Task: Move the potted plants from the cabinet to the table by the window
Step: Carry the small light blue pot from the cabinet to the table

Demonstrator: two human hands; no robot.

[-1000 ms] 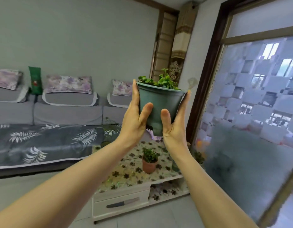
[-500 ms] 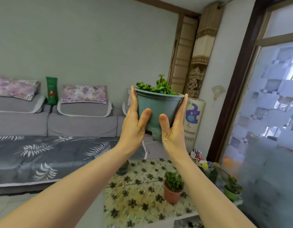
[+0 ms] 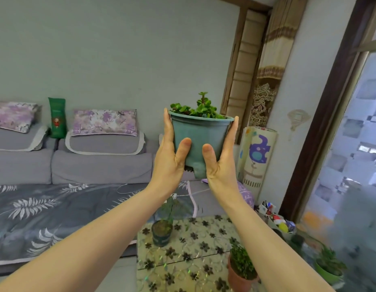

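Note:
I hold a teal plastic pot [image 3: 198,137] with a small green succulent up at chest height, upright, between both palms. My left hand [image 3: 171,153] presses its left side and my right hand [image 3: 222,157] presses its right side, thumbs on the front. Below stands the low table [image 3: 195,251] with a flower-patterned cover, close to the window. On it stand a dark pot [image 3: 161,232] with a thin plant, a terracotta pot [image 3: 238,275] with fine leaves, and a light green pot [image 3: 328,269] at the right edge.
A grey sofa [image 3: 56,199] with purple cushions fills the left. A rolled play mat [image 3: 256,159] leans in the corner. The frosted glass door [image 3: 351,165] with a dark frame runs down the right. Small toys [image 3: 277,220] lie behind the table.
The view has swung left and closer to the table; the pot stays gripped between both hands at the same height. More of the table top and the dark pot came into sight.

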